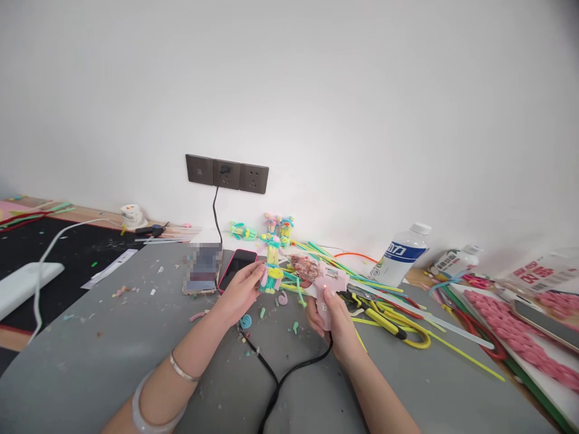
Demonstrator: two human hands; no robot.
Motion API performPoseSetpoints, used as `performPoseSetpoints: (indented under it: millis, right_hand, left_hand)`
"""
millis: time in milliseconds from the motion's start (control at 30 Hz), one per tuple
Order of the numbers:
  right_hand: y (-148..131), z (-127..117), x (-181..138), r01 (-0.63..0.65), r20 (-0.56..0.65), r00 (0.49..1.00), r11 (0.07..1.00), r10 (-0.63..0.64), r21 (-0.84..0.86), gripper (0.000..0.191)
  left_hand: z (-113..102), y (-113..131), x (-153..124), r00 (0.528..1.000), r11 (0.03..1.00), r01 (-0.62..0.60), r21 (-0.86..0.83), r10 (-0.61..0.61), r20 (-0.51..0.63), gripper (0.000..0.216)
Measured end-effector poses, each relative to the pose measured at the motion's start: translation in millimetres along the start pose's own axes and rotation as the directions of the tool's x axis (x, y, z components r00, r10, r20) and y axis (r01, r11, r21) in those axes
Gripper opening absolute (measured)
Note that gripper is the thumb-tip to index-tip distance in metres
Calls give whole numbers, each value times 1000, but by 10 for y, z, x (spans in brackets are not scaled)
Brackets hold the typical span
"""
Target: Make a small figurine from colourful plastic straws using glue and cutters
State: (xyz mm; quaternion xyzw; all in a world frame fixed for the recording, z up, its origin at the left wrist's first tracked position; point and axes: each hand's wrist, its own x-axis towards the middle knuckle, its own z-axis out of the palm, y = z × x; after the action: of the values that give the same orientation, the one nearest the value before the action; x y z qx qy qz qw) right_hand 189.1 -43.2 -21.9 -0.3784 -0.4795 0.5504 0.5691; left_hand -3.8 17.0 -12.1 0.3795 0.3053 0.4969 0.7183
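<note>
Between the fingers of my left hand (242, 293) is a small pipe-cleaner figure (273, 265) in yellow, teal and pink, held upright. My right hand (333, 316) is wrapped round the grip of a pale pink hot glue gun (329, 282). The gun's front end is crusted with brownish residue and points left toward the figure; a small gap seems to lie between them. A clear glue stick (434, 319) runs out behind the gun. Below the hands lie a pink curl (283, 298), a blue coil (245, 321) and small green snippets (295, 327).
Finished-looking pipe-cleaner figures (243, 231) stand and lie by the wall. Phones (237, 268) lie left of centre. Yellow-handled scissors (384, 322) and loose pipe cleaners (470, 355) spread at right, near a bottle (401, 256). A black cable (275, 395) crosses the grey mat (149, 337).
</note>
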Motion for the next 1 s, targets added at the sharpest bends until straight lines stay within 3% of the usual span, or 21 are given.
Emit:
performPoseSetpoints:
  millis: [633, 1000]
  right_hand:
    - [-1, -11, -7, -44, -11, 999, 997, 43, -68, 49]
    - [-15, -5, -5, -46, -24, 999, 995, 44, -83, 48]
  left_hand:
    - [15, -12, -13, 999, 999, 33, 32, -34, 24, 46]
    - [19, -5, -20, 998, 999, 24, 34, -25, 52, 37]
